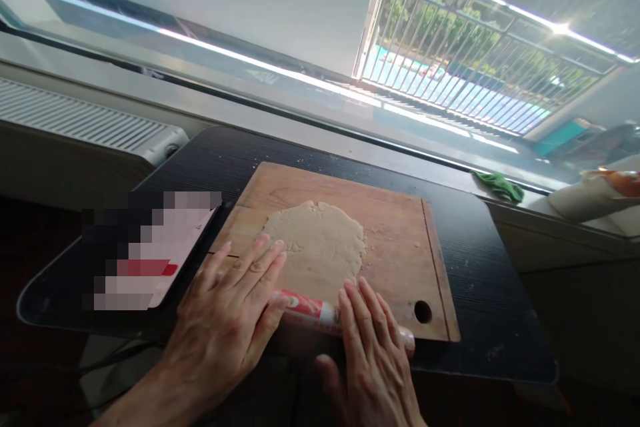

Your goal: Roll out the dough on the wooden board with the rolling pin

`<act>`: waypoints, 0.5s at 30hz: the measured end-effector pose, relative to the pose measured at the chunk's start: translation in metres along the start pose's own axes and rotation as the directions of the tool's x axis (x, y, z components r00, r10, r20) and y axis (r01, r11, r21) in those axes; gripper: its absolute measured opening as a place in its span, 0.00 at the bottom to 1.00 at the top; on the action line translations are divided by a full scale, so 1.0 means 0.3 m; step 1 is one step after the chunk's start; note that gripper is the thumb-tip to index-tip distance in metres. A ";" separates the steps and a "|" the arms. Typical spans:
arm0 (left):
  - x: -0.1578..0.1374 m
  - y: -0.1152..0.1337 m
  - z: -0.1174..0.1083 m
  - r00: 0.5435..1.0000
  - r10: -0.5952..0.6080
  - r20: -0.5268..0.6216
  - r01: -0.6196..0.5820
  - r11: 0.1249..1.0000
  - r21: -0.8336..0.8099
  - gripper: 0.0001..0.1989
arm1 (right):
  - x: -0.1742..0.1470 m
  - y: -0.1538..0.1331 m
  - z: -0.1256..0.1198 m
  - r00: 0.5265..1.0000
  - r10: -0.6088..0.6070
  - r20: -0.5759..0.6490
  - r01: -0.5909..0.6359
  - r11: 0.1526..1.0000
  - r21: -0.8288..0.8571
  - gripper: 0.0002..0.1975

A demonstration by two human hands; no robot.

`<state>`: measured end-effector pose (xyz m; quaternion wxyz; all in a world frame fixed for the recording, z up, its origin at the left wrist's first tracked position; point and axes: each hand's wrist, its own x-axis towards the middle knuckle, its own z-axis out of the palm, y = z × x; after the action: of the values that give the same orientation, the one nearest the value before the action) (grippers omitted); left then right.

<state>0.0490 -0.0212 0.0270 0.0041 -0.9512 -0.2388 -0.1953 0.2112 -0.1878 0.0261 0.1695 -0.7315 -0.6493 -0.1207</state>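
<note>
A flattened sheet of pale dough (pixel 320 237) with a ragged edge lies on a wooden cutting board (pixel 390 213). At the board's near edge is a cylinder (pixel 307 305) with a red and white printed wrap; its exact kind does not show. My left hand (pixel 230 300) rests palm down over the cylinder's left part, fingers stretched out toward the dough's left edge. On its right part lies my right hand (pixel 373 340), also palm down with straight fingers, thumb apart. The cylinder's right end sticks out past the right hand; its left end is hidden.
The board sits on a dark table (pixel 490 293) with rounded corners. A pixelated flat pink object (pixel 175 253) lies left of the board. Behind are a white radiator (pixel 90 120) and a windowsill with a green cloth (pixel 500 187) and a pale container (pixel 580 197).
</note>
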 end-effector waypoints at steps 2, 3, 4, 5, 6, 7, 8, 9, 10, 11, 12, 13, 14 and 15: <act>0.017 -0.002 0.005 1.000 -0.007 -0.008 0.007 1.000 0.005 0.26 | 0.013 0.005 0.002 1.000 0.013 0.003 -0.013 1.000 0.008 0.29; 0.051 -0.002 0.012 1.000 -0.021 -0.006 0.021 1.000 0.009 0.26 | 0.042 0.021 0.006 0.999 0.033 0.019 -0.033 0.999 0.005 0.27; 0.096 -0.003 0.019 0.999 -0.042 -0.005 0.042 0.999 0.013 0.25 | 0.081 0.042 0.011 0.998 0.055 0.040 -0.055 0.998 -0.003 0.26; 0.146 -0.002 0.027 0.998 -0.067 0.001 0.067 0.998 0.018 0.24 | 0.123 0.065 0.017 0.995 0.089 0.050 -0.088 0.996 -0.013 0.26; 0.193 -0.001 0.034 0.996 -0.090 -0.007 0.091 0.996 0.023 0.24 | 0.162 0.086 0.022 0.990 0.129 0.051 -0.128 0.991 -0.027 0.25; 0.228 0.000 0.038 0.994 -0.106 -0.012 0.107 0.994 0.028 0.24 | 0.192 0.102 0.025 0.986 0.158 0.047 -0.157 0.987 -0.038 0.26; 0.246 0.003 0.040 0.993 -0.115 -0.015 0.116 0.993 0.033 0.24 | 0.206 0.110 0.026 0.984 0.173 0.044 -0.171 0.984 -0.045 0.26; 0.244 0.005 0.038 0.994 -0.113 -0.013 0.113 0.993 0.038 0.24 | 0.204 0.109 0.024 0.985 0.169 0.043 -0.167 0.985 -0.046 0.26; 0.223 0.008 0.034 0.995 -0.100 -0.003 0.100 0.994 0.041 0.24 | 0.184 0.098 0.020 0.988 0.149 0.046 -0.147 0.988 -0.042 0.26; 0.185 0.012 0.028 0.997 -0.078 0.008 0.078 0.996 0.042 0.24 | 0.150 0.081 0.014 0.992 0.117 0.047 -0.116 0.993 -0.032 0.27; 0.137 0.014 0.021 0.998 -0.051 0.022 0.050 0.998 0.039 0.24 | 0.108 0.060 0.007 0.996 0.081 0.043 -0.080 0.997 -0.021 0.27; 0.087 0.017 0.014 0.999 -0.022 0.031 0.021 0.999 0.033 0.25 | 0.065 0.038 0.000 0.998 0.050 0.035 -0.049 0.999 -0.010 0.28; 0.044 0.019 0.007 1.000 -0.005 0.026 0.004 1.000 0.026 0.25 | 0.028 0.019 -0.007 1.000 0.024 0.018 -0.024 1.000 -0.002 0.28; 0.015 0.020 0.003 1.000 0.004 0.021 -0.004 1.000 0.021 0.26 | 0.004 0.007 -0.012 1.000 0.009 0.012 -0.009 1.000 0.004 0.29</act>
<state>0.0556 -0.0243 0.0284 0.0118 -0.9536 -0.2389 -0.1826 0.2137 -0.1884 0.0297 0.1677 -0.7348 -0.6472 -0.1143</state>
